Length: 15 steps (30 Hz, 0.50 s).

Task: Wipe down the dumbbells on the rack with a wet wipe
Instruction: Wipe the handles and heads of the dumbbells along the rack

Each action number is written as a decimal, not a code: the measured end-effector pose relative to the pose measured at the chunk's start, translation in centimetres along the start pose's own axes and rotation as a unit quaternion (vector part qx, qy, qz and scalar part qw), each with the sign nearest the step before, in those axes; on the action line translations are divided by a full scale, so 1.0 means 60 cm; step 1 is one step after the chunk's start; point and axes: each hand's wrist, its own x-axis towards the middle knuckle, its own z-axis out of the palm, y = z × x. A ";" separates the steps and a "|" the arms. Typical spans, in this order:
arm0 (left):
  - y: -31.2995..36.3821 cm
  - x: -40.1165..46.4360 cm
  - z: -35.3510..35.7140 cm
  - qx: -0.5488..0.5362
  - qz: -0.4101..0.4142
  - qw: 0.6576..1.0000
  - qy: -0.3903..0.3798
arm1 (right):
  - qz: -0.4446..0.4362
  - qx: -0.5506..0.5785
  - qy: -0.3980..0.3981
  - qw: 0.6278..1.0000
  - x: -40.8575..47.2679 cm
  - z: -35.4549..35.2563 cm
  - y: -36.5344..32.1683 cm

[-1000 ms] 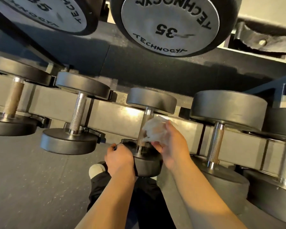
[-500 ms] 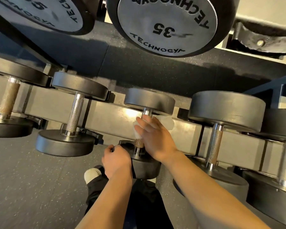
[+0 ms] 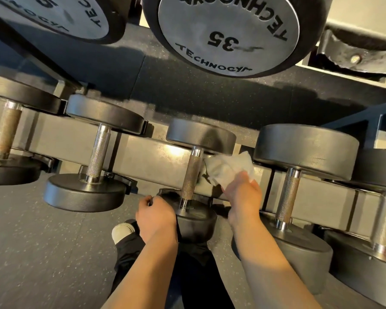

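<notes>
I see the small dumbbell on the rack, mid row, handle bare. My left hand grips its near head, fingers curled round the edge. Right hand pinches the wet wipe, bunched, just right of the handle & apart from it. A bigger dumbbell sits right of the small one; the 35 dumbbell hangs above it on the upper tier.

crumpled white wipe beside dumbbell handle
</notes>
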 end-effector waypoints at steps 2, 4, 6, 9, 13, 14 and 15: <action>0.000 0.001 0.000 0.003 -0.002 1.000 -0.003 | 0.007 0.034 0.040 0.999 -0.002 0.013 -0.006; -0.001 0.002 0.001 0.007 -0.003 1.000 -0.003 | -0.009 0.038 -0.009 0.999 -0.017 0.038 -0.006; 0.000 0.002 0.002 0.005 -0.006 1.000 -0.003 | -0.007 -0.024 -0.109 0.994 -0.033 0.072 0.004; 0.000 0.001 0.002 0.003 -0.009 1.000 -0.001 | -0.105 -0.246 -0.174 0.948 -0.020 0.108 0.014; 0.004 -0.003 0.000 0.016 -0.004 1.000 0.007 | -0.169 -0.407 -0.173 0.881 0.004 0.092 0.015; 0.004 -0.004 -0.001 0.021 -0.002 1.000 0.007 | -0.184 -0.440 -0.179 0.860 -0.002 0.077 0.023; 0.005 -0.005 -0.002 0.026 0.000 1.000 0.006 | -0.199 -0.461 -0.191 0.843 -0.012 0.062 0.033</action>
